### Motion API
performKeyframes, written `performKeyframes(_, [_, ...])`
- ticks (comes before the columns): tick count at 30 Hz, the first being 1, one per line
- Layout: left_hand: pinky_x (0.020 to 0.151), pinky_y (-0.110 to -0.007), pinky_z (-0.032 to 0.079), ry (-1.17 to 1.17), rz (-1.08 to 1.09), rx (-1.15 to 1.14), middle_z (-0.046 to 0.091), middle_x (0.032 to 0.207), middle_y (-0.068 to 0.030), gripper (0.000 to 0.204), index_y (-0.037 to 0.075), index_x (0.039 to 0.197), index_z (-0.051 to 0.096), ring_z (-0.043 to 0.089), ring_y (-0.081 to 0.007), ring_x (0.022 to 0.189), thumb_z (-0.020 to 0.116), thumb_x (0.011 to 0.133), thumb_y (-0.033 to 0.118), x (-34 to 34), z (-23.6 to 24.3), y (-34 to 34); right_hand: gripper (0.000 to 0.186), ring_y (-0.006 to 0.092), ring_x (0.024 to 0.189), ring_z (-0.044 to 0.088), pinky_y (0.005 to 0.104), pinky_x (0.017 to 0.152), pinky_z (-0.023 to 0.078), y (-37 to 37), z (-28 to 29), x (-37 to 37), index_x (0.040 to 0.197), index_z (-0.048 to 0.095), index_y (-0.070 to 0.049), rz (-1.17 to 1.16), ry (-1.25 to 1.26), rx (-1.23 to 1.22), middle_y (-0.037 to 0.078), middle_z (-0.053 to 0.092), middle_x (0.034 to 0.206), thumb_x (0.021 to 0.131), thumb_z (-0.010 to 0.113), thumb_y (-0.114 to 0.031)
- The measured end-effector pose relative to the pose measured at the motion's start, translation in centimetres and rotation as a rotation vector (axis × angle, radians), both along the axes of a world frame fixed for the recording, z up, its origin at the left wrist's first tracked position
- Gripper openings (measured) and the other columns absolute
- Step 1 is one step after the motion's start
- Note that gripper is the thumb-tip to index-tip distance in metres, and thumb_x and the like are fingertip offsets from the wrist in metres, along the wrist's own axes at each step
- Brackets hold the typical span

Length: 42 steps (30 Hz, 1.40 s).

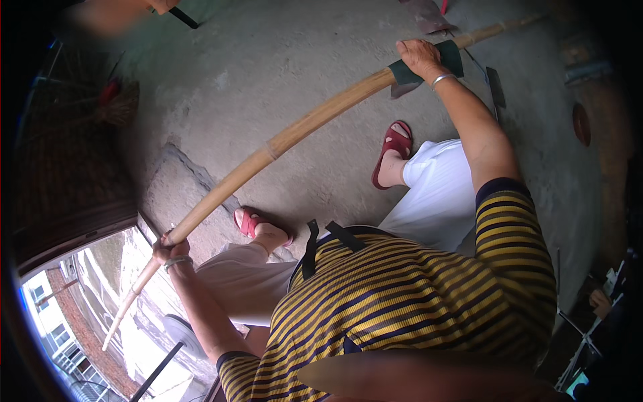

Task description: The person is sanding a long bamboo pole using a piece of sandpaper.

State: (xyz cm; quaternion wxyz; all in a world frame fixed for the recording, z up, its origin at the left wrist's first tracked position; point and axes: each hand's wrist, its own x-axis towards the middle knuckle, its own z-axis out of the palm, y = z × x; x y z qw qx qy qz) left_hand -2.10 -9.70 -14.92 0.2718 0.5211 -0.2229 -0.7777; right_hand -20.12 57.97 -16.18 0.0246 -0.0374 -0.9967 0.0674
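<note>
A long bamboo pole (301, 134) runs slantwise across the view, from the lower left to the upper right. My left hand (171, 249) is wrapped round it toward its lower left end, and a thinner tip sticks out past the fist. At the upper right my right hand (420, 59) is closed over a dark green wrap (450, 57) that goes round the pole. A small greyish flap (403, 90) shows beneath the wrap; its kind is unclear. Both arms are stretched apart.
Grey concrete floor (321, 194) lies under my feet in red sandals (396, 141). At the left a broom-like bundle (114, 110) stands near a dark wall. A doorway opens at the lower left. A dark flat strip (495, 87) lies past my right arm.
</note>
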Motion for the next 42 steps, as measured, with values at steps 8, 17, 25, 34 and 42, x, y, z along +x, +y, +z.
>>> performKeyframes(8, [0.061,-0.036,0.047,0.150,0.084,0.082,0.044,0.058,-0.0051,0.019,0.007,0.067,0.040,0.050,-0.0203,0.058,0.055,0.067,0.020,0.3,1.2,0.5,0.031,0.0302,0.059,0.063,0.0394,0.060,0.049,-20.2,2.2,7.1,0.067,0.063,-0.007,0.351,0.135,-0.309,0.016,0.063,0.065,0.084,0.048,-0.027])
performKeyframes(17, [0.061,-0.038,0.048,0.209,0.052,0.095,0.042,0.056,-0.0046,0.018,0.008,0.064,0.040,0.050,-0.0213,0.055,0.054,0.064,0.018,-0.4,1.2,2.1,0.027,0.0287,0.056,0.062,0.0374,0.063,0.048,-28.8,3.9,9.8,0.069,0.062,-0.007,0.534,0.073,-0.406,0.014,0.061,0.059,0.083,0.049,-0.025])
performKeyframes(25, [0.070,-0.042,0.048,0.304,-0.110,0.109,0.047,0.062,-0.0096,0.015,0.006,0.067,0.044,0.053,-0.0259,0.064,0.052,0.065,0.019,-1.1,2.2,5.7,0.037,0.0324,0.067,0.063,0.0413,0.064,0.050,-24.9,5.7,8.9,0.069,0.063,-0.006,0.528,0.035,-0.261,0.019,0.063,0.067,0.088,0.042,-0.030])
performKeyframes(34, [0.073,-0.044,0.047,0.304,-0.067,0.107,0.046,0.059,-0.0089,0.014,0.007,0.065,0.044,0.052,-0.0262,0.064,0.052,0.066,0.019,-2.0,3.5,8.9,0.040,0.0292,0.068,0.064,0.0394,0.064,0.050,-23.7,5.9,8.2,0.067,0.065,-0.008,0.461,-0.003,-0.149,0.015,0.065,0.069,0.088,0.040,-0.031])
performKeyframes(42, [0.070,-0.042,0.047,0.390,-0.083,0.125,0.043,0.060,-0.0060,0.013,0.008,0.069,0.043,0.050,-0.0249,0.061,0.053,0.066,0.015,-1.7,3.6,8.9,0.036,0.0292,0.068,0.065,0.0382,0.065,0.049,-23.8,5.1,8.1,0.066,0.064,-0.009,0.414,0.108,-0.189,0.014,0.065,0.068,0.086,0.045,-0.031])
